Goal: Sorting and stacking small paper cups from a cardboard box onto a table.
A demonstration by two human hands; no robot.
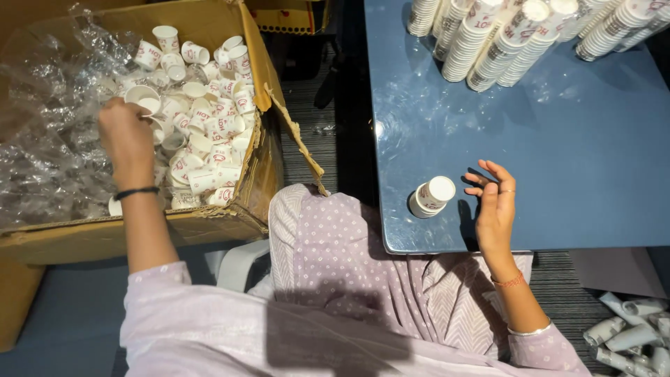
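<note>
While the left hand (125, 136) reaches into the box (230, 216) at the upper left of the frame, its fingers curl around a white cup (143, 98) at the top of the pile. The box is cardboard, lined with crumpled clear plastic (49, 139), and loose cups (209, 132) with red print fill its right half, lying just beside and below that hand. A black band sits on the left wrist.

The right hand (495, 209) hovers at the near edge of the blue desk (558, 153), lower right of centre, fingers spread loosely and holding nothing. Just to its left, apart from the fingertips, a short stack (433, 197) of cups stands on the desk, tilted a little. A red thread circles the right wrist.

Along the top edge of the frame, well away from both hands, long stacks (516, 38) of cups lie on the desk in a row. In the lower right corner, off the desk, rolled paper sleeves (628, 335) lie in a heap. The person's pale lilac clothing fills the lower middle.
</note>
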